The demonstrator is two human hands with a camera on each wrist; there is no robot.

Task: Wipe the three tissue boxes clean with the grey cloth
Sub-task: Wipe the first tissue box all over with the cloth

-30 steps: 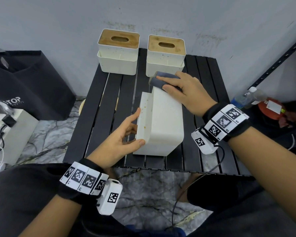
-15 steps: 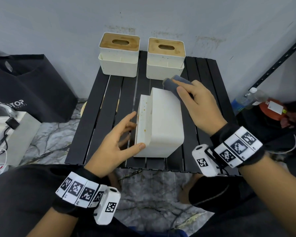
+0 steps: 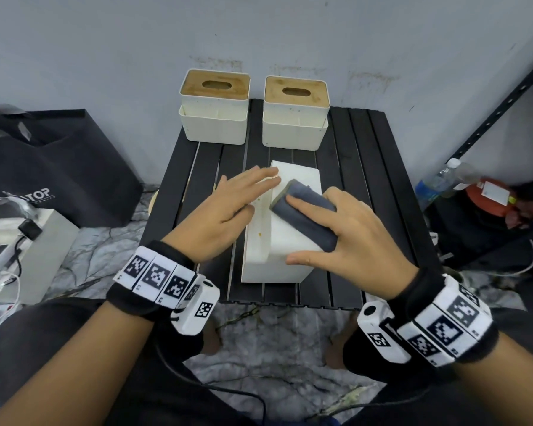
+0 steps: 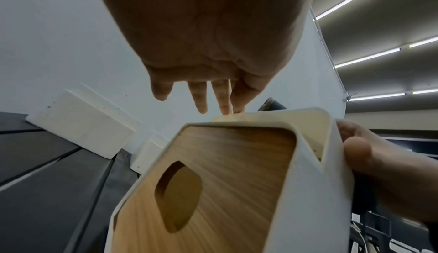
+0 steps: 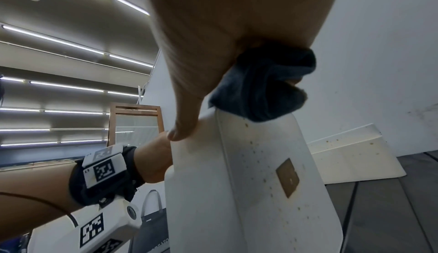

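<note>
Head view shows the right hand (image 3: 356,238) lying over a rolled grey cloth (image 3: 305,218) and pressing it onto the upward face of the near tissue box (image 3: 285,241); its fingers bend over the roll and grasp it, the thumb lying along the box's near edge. From the right wrist view the cloth (image 5: 263,86) bunches under the palm at the box's upper edge, and brownish specks and a small tan square mark the white side of the box (image 5: 260,182). The left hand (image 3: 228,212) rests on the box's left side with fingers straight and spread, its grip released, fingertips reaching the far left corner. In the left wrist view those fingers (image 4: 201,97) reach the rim of the box (image 4: 303,182), which lies on its side with its wooden lid and oval slot facing left.

That box sits in the middle of the black slatted desk (image 3: 379,186). Two more tissue boxes stand upright at the desk's far edge against the wall, one on the left (image 3: 214,118) and one on the right (image 3: 294,124), both with wooden lids up and well apart from the hands.

A black bag (image 3: 59,167) stands on the floor to the left, and a plastic bottle (image 3: 437,182) lies to the right beside a dark metal shelf frame (image 3: 490,118)
</note>
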